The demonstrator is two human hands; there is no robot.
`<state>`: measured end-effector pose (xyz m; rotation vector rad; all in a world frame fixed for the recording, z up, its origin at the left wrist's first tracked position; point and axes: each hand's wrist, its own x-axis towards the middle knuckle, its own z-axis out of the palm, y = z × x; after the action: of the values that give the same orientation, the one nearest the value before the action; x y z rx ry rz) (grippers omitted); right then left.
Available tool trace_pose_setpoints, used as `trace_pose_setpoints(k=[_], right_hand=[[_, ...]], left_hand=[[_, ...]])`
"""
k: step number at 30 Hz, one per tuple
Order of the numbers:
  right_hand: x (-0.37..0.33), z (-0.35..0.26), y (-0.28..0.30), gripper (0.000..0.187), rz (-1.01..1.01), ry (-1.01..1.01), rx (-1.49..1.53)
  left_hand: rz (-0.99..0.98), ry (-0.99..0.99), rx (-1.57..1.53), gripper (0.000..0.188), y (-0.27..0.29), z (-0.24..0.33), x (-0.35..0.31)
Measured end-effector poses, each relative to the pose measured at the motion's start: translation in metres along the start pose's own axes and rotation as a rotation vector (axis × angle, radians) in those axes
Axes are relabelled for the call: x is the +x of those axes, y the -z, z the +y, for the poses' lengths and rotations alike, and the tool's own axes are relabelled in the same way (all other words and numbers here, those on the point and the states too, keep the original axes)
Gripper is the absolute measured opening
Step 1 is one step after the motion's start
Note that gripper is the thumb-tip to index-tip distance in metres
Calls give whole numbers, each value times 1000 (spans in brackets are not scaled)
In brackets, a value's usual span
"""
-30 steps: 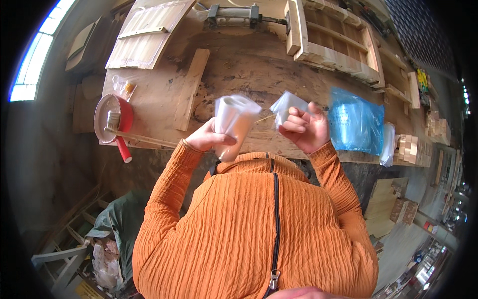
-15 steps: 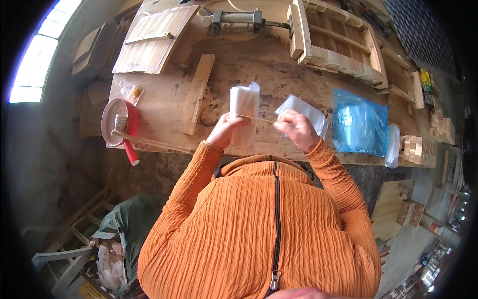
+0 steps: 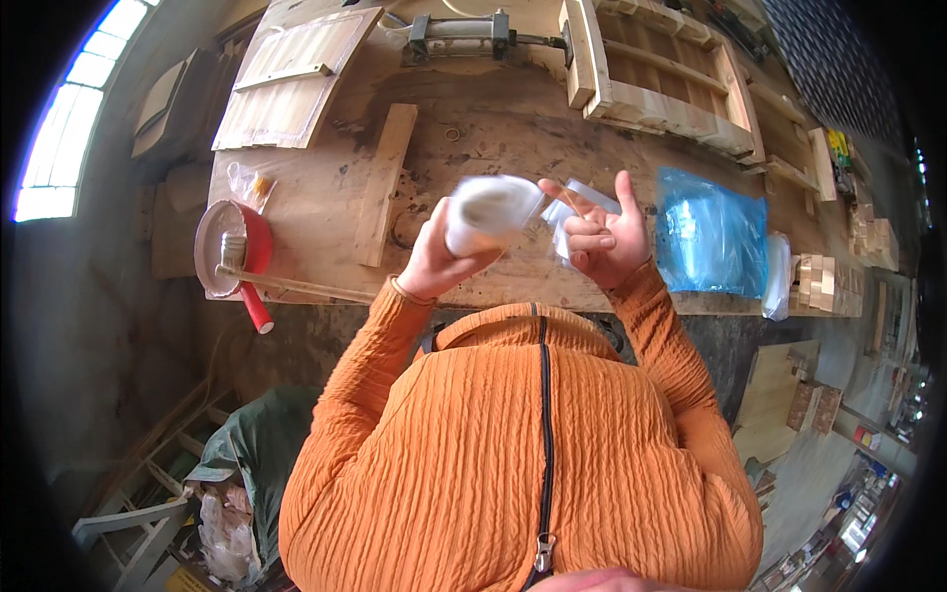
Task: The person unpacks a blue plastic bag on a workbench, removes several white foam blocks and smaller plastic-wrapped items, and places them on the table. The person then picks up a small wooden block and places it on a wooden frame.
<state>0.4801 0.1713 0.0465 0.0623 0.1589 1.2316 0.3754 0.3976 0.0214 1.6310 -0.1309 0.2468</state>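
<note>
My left hand (image 3: 434, 259) is closed round a rolled bundle of clear plastic bags (image 3: 483, 219), blurred by motion, its end tilted up toward me. A thin tan rubber band (image 3: 539, 209) runs from the bundle to my right hand (image 3: 614, 235), which seems to have it hooked on its fingers. The thumb and index finger of that hand are stretched apart; the other fingers curl in. Behind the right hand, more clear plastic bags (image 3: 590, 195) lie on the wooden table, partly hidden.
Right of my hands lies a blue plastic bag (image 3: 712, 237). A red-handled pan (image 3: 258, 247) with a brush (image 3: 235, 247) stands at the table's left edge. A wooden strip (image 3: 387, 187) lies left of centre. Behind are a cylinder clamp (image 3: 459, 37) and a wooden frame (image 3: 676, 113).
The bundle has swung from upright to tilted in my left hand. My right hand has turned over, from a pinch on the band to spread thumb and index finger.
</note>
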Motion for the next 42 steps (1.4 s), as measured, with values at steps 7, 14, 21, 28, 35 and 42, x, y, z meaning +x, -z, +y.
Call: trace_pose_setpoints(k=[7, 14, 21, 28, 35, 42], right_hand=[[4, 3, -22, 106, 253, -60, -558], [28, 26, -29, 96, 416, -176, -1330], [52, 64, -2, 94, 591, -115, -2070], [32, 50, 38, 15, 500, 562, -2027], [53, 7, 61, 16, 208, 682, -2358], [46, -16, 92, 39, 504, 431, -825]], left_hand=[[-348, -180, 918, 49, 2, 17, 20], [-353, -43, 1121, 13, -10, -4, 17], [-478, 349, 950, 56, -20, -20, 36], [-175, 442, -335, 58, 6, -48, 32], [-479, 632, -840, 74, -4, -22, 20], [-383, 546, -713, 81, -34, -7, 24]])
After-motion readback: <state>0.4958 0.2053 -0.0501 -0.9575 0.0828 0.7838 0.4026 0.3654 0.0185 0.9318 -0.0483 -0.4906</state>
